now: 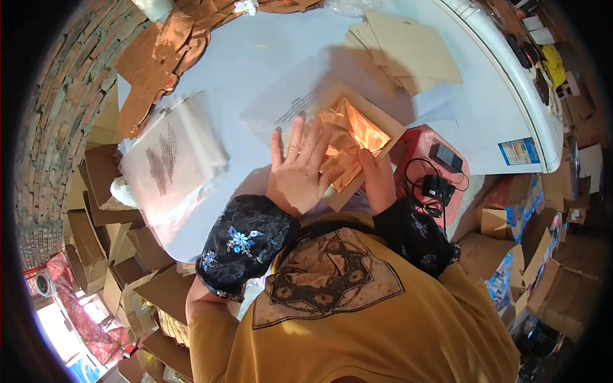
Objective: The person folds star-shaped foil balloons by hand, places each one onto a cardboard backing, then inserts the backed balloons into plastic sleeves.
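A shiny copper-coloured foil piece (365, 131) lies on a tan cardboard sheet (385, 121) in front of me. My left hand (297, 171) has its fingers spread flat, palm down, at the left side of the foil. Its fingertips overlap a clear plastic bag (271, 105) with printed text. My right hand (378, 180) grips the near right edge of the cardboard sheet and foil, thumb on top and the other fingers hidden. Both forearms wear black sleeve covers with embroidered flowers.
A stack of clear printed bags (175, 150) lies at the left. Copper-coloured sheets (163, 60) are heaped at the far left, and tan cardboard sheets (412, 54) at the far right. A pink stool (418, 150) holds a black device and cables. Cardboard boxes (156, 252) surround the white table.
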`<state>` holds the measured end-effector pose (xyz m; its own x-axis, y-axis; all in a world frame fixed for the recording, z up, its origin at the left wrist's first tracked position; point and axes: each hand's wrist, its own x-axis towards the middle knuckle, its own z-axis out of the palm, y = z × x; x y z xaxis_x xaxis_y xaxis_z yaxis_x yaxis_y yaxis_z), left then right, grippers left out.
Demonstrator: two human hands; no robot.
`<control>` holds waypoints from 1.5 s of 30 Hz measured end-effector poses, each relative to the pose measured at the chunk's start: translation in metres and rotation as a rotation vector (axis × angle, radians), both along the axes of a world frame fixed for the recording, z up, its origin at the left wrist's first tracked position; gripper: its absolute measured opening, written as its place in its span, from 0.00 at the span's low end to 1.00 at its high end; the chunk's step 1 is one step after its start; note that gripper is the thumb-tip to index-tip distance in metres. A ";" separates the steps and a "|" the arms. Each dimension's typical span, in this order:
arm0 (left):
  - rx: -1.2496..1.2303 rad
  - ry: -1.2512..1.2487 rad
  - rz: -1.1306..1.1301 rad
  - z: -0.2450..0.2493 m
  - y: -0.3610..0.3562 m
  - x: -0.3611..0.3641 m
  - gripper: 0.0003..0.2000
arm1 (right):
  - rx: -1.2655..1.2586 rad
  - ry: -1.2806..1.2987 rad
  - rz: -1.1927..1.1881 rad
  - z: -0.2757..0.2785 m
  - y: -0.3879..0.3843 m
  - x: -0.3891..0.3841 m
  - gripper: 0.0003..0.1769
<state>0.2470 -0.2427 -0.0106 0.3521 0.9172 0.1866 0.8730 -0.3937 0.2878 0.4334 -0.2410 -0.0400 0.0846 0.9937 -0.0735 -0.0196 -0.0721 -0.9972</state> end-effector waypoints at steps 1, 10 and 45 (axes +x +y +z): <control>0.025 0.024 0.011 0.001 -0.001 0.000 0.33 | -0.005 0.016 -0.003 -0.002 0.000 0.000 0.21; -0.174 -1.376 0.513 0.015 -0.030 -0.026 0.27 | -0.085 0.322 -0.045 0.005 -0.010 -0.012 0.22; -0.943 -1.756 0.673 0.025 -0.066 -0.061 0.16 | -0.127 -0.327 0.357 0.039 0.034 0.006 0.25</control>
